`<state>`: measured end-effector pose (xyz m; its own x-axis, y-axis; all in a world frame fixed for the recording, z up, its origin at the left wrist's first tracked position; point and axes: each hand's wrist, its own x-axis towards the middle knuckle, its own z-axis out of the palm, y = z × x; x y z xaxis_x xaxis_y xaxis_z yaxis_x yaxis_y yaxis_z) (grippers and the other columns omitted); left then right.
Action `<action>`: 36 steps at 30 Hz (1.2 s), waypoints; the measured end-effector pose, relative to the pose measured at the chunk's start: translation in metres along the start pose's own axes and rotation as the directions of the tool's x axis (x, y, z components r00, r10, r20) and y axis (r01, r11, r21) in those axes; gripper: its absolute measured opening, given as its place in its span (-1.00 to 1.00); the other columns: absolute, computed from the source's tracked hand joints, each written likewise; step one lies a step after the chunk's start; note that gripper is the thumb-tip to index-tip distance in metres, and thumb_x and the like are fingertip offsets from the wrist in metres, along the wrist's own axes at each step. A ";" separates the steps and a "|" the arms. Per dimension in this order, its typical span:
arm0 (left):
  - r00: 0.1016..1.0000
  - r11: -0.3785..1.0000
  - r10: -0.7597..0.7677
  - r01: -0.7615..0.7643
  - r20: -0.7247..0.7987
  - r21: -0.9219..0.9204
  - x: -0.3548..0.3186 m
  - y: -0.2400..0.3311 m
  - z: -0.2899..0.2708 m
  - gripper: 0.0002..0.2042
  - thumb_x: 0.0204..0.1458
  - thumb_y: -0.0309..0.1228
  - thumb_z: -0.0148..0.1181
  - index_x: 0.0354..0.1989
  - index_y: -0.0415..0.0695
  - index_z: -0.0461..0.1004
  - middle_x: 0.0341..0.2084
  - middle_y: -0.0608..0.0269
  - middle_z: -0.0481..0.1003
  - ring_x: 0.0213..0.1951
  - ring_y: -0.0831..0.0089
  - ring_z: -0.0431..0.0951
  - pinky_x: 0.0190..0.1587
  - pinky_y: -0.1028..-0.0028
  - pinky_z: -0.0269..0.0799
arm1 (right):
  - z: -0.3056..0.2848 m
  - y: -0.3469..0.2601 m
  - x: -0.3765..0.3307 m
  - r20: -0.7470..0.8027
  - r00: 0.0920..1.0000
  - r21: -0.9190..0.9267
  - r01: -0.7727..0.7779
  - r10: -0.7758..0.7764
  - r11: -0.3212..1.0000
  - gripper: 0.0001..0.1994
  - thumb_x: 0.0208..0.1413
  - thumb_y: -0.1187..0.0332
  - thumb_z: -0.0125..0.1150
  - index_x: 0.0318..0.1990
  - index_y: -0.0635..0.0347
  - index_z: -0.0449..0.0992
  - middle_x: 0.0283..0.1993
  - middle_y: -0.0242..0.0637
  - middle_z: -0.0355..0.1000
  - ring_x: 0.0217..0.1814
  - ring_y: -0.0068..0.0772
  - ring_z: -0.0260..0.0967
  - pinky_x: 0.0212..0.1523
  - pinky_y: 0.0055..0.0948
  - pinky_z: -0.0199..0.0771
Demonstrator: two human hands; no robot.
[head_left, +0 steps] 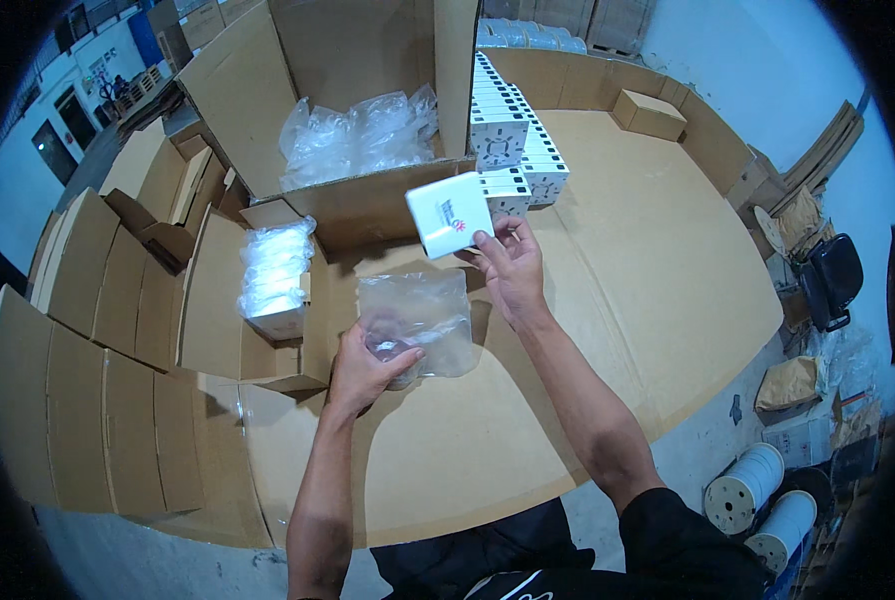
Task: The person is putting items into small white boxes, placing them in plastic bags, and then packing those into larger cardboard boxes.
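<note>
**White box lifted, clear bag pinched below**

White, flat and nearly square: small box (450, 214) held up above the table (647, 270), a short way in front of the big open carton (367, 200). Gripped by right hand (510, 268) at its lower right corner, fingertips (487, 240) closed on the edge, broad face turned up toward the camera. Tilted, with left corner higher and far from the body, lower edge slanting down toward the wrist; sides too alike to name a long axis with any certainty.

Clear plastic bag (419, 318) just below the box, lying flat on the cardboard-covered table, long axis running roughly left to right, upper edge pointing toward the carton. Pinched at its lower left corner by left hand (362, 368), thumb on top, fingers curled underneath; grip closed on the film.

Hands near each other, not touching; box and bag apart, with bare table between.

Crumpled clear bags (362, 135) piled inside the open carton. Row of white boxes (512, 130) stacked just right of the carton, running away from the body. Smaller carton (277, 300) to the left holding a bundle of clear bags (275, 265). Flattened cardboard (97, 400) stacked along the left edge. Two white spools (757, 495) on the floor at lower right.
</note>
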<state>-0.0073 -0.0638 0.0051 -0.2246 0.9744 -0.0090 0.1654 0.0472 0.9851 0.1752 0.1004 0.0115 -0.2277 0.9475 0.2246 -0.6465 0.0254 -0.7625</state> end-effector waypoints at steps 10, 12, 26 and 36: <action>0.999 0.999 -0.043 0.044 0.020 -0.020 0.001 0.003 0.000 -0.43 -0.13 -0.44 0.56 0.09 -0.26 0.45 -0.10 0.13 0.59 -0.12 0.41 0.63 -0.06 0.39 0.57 | -0.004 0.003 -0.007 0.138 0.984 0.056 -0.119 0.110 0.991 -0.80 0.26 0.52 0.27 -0.11 0.16 0.34 -0.11 -0.28 0.47 -0.01 -0.36 0.54 0.04 -0.22 0.69; 0.999 0.999 -0.052 0.052 0.010 0.001 0.002 -0.003 -0.002 -0.42 -0.13 -0.44 0.56 0.10 -0.26 0.44 -0.09 0.13 0.59 -0.10 0.40 0.62 -0.04 0.38 0.56 | -0.005 0.003 -0.007 0.152 0.981 0.034 -0.125 0.119 0.992 -0.81 0.26 0.53 0.28 -0.10 0.17 0.36 -0.12 -0.29 0.47 -0.03 -0.41 0.53 0.03 -0.28 0.67; 1.000 0.999 -0.007 0.007 0.024 0.038 0.000 0.013 0.001 -0.46 -0.12 -0.46 0.55 0.06 -0.28 0.46 -0.24 0.20 0.62 -0.17 0.46 0.62 -0.08 0.43 0.57 | -0.007 -0.012 -0.008 0.215 0.969 -0.200 -0.078 0.121 0.977 -0.77 0.17 0.50 0.37 -0.15 0.13 0.40 -0.17 -0.44 0.44 -0.08 -0.61 0.40 0.02 -0.51 0.44; 0.999 1.000 -0.012 0.012 0.035 -0.003 0.001 0.005 0.002 -0.45 -0.11 -0.46 0.55 0.09 -0.25 0.48 -0.19 0.18 0.64 -0.15 0.46 0.63 -0.05 0.41 0.57 | -0.006 -0.011 -0.007 0.326 0.933 -0.312 -0.044 0.150 0.949 -0.79 0.19 0.51 0.34 -0.15 0.15 0.38 -0.18 -0.45 0.40 -0.10 -0.63 0.36 -0.02 -0.51 0.41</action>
<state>-0.0044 -0.0622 0.0095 -0.1930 0.9808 -0.0267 0.1596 0.0582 0.9855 0.1886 0.0957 0.0149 -0.5470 0.7843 0.2929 -0.3762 0.0822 -0.9229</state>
